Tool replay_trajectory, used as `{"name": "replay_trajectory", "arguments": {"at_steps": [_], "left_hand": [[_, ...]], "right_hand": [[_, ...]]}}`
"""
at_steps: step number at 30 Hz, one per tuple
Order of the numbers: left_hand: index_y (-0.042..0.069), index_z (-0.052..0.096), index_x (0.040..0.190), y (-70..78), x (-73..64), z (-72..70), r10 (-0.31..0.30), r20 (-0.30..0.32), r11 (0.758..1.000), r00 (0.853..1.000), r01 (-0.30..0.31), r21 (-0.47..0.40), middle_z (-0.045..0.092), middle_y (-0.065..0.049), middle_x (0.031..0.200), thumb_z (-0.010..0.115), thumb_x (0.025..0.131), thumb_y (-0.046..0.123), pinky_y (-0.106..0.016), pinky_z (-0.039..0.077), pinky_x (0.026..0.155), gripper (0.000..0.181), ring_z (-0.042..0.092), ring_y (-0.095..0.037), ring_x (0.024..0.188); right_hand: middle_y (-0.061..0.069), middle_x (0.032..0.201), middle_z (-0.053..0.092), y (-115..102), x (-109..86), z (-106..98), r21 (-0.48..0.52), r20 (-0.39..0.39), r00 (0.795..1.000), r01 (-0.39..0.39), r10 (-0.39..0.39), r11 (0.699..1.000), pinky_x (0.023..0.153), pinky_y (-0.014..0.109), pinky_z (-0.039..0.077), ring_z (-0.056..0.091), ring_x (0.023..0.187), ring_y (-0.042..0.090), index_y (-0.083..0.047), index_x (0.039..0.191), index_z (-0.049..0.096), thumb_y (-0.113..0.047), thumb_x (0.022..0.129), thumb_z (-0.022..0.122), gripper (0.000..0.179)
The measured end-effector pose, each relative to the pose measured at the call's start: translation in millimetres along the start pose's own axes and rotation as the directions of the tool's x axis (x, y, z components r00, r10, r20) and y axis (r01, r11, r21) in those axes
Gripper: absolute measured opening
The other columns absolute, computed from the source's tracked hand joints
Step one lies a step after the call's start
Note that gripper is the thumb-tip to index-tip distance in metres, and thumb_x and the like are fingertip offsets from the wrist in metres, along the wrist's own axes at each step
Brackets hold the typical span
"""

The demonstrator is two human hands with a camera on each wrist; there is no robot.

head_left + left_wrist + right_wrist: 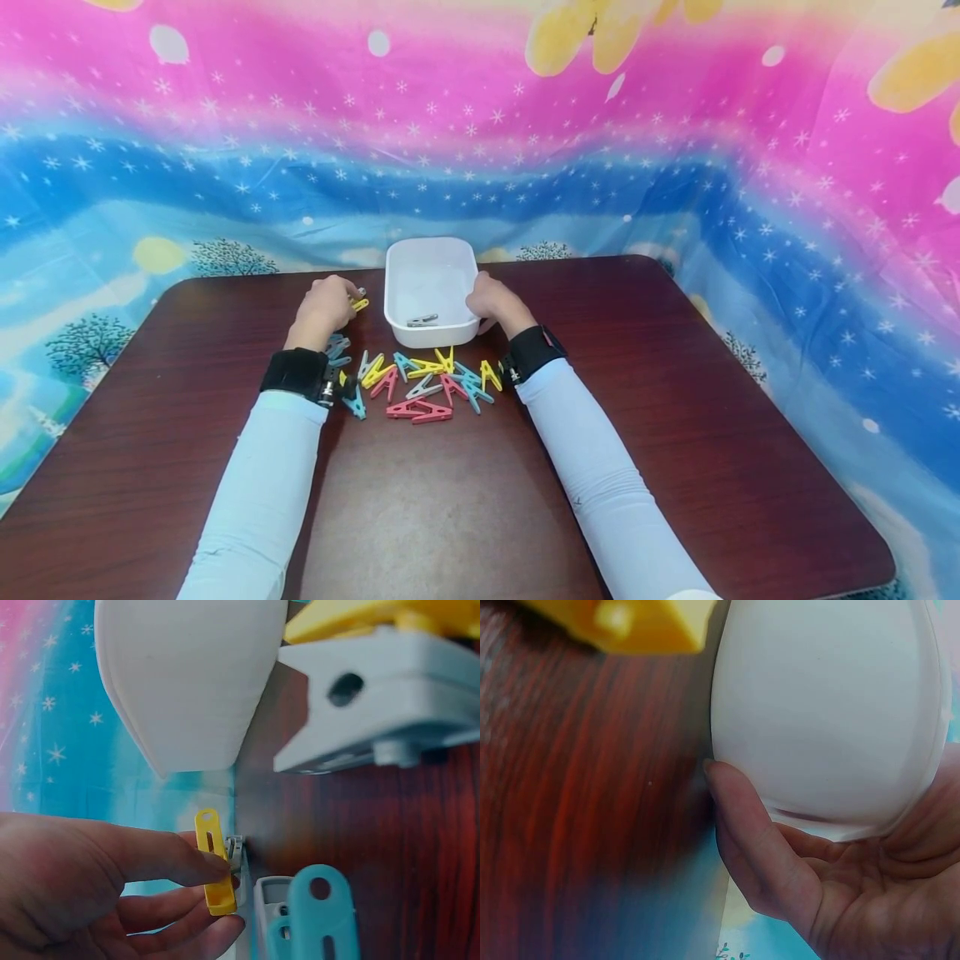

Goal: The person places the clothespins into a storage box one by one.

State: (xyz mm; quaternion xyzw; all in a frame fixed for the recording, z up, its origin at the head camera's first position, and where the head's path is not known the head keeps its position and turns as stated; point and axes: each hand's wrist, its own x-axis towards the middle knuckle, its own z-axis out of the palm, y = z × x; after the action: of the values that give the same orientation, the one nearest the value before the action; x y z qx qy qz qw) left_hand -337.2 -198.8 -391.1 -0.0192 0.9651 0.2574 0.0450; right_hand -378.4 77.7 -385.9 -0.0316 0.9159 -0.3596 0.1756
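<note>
My left hand (324,307) pinches a yellow clothespin (220,894) between thumb and fingers, left of a white plastic tub (431,337). Behind it, at the fingertips, shows a grey clothespin (235,851). My right hand (497,302) grips the tub at its right side, fingers and thumb around the wall. Grey clothespins (423,321) lie on the tub's floor at the near end. In front of the tub spreads a loose pile with red clothespins (432,412), yellow ones (491,376) and blue ones (356,405).
The dark brown wooden table (675,400) has rounded corners and extends to both sides of the arms. A colourful printed cloth (465,150) hangs behind it and along the right, close behind the tub. Blue clothespins (322,907) lie just beneath the left hand.
</note>
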Motion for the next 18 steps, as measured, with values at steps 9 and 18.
{"name": "replay_trajectory", "arguments": {"at_steps": [9, 18], "left_hand": [[-0.001, 0.054, 0.143, 1.0, -1.4, -3.0, -0.002, -0.021, 1.000, 1.000, 0.002, -0.010, 0.057, -0.027, 0.137, 0.059, 0.097, 0.001, -0.050, 0.057, 0.089, 0.046, 0.059, -0.040, 0.109], [-0.001, 0.055, 0.141, 2.1, -1.9, -4.1, 0.009, -0.031, 1.000, 0.999, -0.009, -0.008, 0.057, -0.026, 0.136, 0.060, 0.098, 0.002, -0.053, 0.055, 0.093, 0.044, 0.058, -0.042, 0.113]], "right_hand": [[0.023, 0.136, 0.047, 0.7, 1.2, 0.0, -0.002, 0.003, 1.000, -0.003, 0.003, 1.000, 0.068, 0.043, 0.063, 0.064, 0.106, 0.036, -0.001, 0.155, 0.020, -0.005, 0.104, 0.047, 0.057], [0.022, 0.134, 0.049, 0.0, -1.1, -0.2, -0.003, 0.000, 1.000, 0.005, -0.005, 1.000, 0.071, 0.045, 0.063, 0.064, 0.106, 0.036, -0.001, 0.152, 0.024, -0.005, 0.103, 0.050, 0.055]]}}
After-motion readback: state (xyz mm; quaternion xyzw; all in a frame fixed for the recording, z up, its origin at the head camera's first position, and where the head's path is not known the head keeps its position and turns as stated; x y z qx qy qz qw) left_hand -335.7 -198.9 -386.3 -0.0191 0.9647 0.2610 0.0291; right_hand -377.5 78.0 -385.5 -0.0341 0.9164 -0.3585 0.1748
